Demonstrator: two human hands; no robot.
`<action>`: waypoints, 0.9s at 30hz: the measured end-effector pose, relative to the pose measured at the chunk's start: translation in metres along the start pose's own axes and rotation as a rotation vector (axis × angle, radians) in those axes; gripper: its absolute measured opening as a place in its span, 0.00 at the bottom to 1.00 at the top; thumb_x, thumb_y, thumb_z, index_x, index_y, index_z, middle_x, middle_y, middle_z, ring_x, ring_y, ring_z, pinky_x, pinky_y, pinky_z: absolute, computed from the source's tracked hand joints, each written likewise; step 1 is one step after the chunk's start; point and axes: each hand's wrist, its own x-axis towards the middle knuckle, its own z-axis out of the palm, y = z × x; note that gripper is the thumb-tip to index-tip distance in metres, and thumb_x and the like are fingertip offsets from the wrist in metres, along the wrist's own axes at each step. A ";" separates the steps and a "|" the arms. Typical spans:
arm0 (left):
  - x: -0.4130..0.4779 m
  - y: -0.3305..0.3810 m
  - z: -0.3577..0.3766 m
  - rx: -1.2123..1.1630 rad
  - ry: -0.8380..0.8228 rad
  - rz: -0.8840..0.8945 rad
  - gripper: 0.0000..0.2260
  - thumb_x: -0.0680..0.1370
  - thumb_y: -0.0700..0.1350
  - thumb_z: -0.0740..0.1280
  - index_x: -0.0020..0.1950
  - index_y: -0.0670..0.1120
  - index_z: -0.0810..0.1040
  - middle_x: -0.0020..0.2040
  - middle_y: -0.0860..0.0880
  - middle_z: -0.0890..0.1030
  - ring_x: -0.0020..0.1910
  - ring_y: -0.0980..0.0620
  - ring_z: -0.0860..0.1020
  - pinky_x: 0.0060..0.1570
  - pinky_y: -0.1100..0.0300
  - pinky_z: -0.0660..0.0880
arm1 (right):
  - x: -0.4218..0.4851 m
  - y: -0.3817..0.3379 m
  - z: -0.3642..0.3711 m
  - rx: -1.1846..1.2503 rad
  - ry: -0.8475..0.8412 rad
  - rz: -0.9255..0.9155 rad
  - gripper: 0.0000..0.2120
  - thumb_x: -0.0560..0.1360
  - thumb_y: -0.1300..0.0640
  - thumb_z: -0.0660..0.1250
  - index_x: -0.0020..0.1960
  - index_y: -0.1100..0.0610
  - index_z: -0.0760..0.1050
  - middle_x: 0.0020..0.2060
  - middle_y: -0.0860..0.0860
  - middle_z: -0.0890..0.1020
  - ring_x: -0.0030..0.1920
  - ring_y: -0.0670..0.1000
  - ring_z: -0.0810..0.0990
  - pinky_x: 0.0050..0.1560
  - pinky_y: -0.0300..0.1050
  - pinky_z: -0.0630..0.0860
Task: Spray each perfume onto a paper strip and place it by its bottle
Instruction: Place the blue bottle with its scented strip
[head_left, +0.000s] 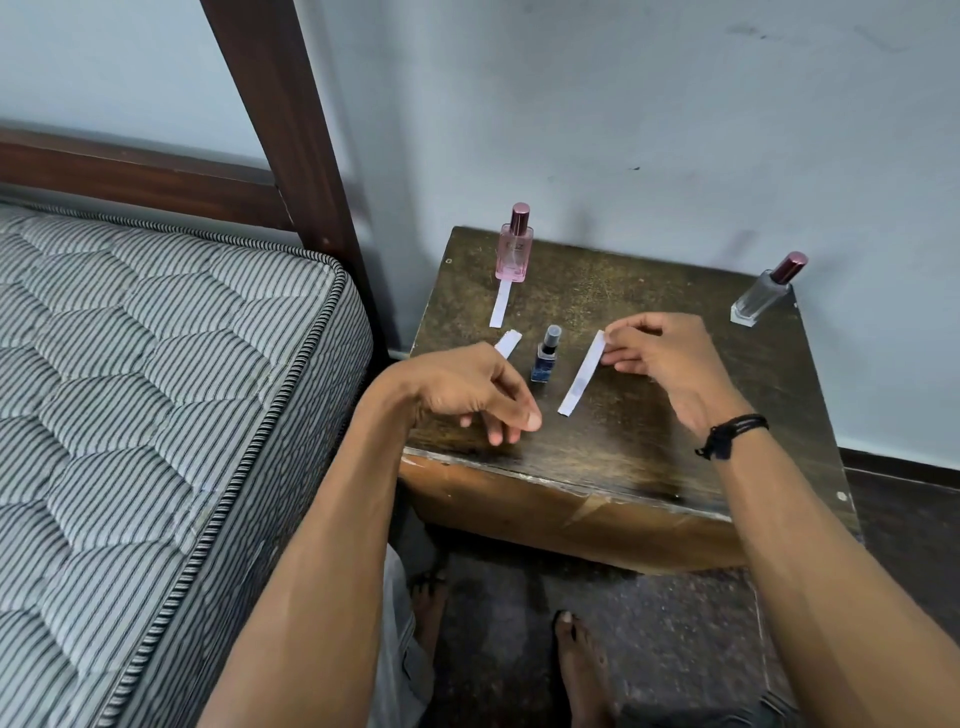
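Three perfume bottles stand on a dark wooden side table (613, 457). A pink bottle (514, 249) is at the back left, with a white paper strip (501, 304) lying in front of it. A small dark blue bottle (545, 356) stands in the middle. A clear bottle with a maroon cap (766, 292) is at the back right corner. My right hand (660, 358) pinches the top end of a long paper strip (582, 375) just right of the blue bottle. My left hand (467, 389) hovers with loosely curled fingers, holding nothing, partly covering another strip (508, 344).
A striped mattress (156, 395) on a dark wooden bed frame (291, 130) lies close on the left. A pale wall (675, 130) backs the table. My bare feet (582, 670) stand on the dark floor below the table's front edge.
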 end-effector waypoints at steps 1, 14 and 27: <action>0.001 0.000 0.001 -0.001 -0.009 -0.013 0.11 0.76 0.47 0.75 0.54 0.42 0.85 0.44 0.45 0.86 0.37 0.54 0.82 0.25 0.69 0.66 | 0.000 -0.001 -0.003 0.009 -0.001 -0.003 0.01 0.77 0.62 0.74 0.47 0.59 0.85 0.41 0.55 0.89 0.40 0.51 0.88 0.40 0.37 0.83; 0.024 0.018 0.049 -0.152 0.088 -0.152 0.10 0.78 0.45 0.73 0.47 0.37 0.82 0.35 0.43 0.85 0.31 0.51 0.83 0.25 0.68 0.74 | 0.001 -0.021 -0.022 0.064 0.001 -0.041 0.02 0.75 0.62 0.75 0.47 0.60 0.85 0.41 0.56 0.88 0.39 0.50 0.87 0.43 0.39 0.84; 0.042 0.030 0.108 0.160 0.659 -0.148 0.16 0.79 0.58 0.64 0.48 0.45 0.80 0.46 0.42 0.85 0.48 0.37 0.83 0.56 0.49 0.79 | 0.034 -0.012 -0.019 0.018 -0.056 0.018 0.03 0.76 0.65 0.73 0.45 0.60 0.85 0.39 0.56 0.88 0.37 0.48 0.87 0.37 0.35 0.81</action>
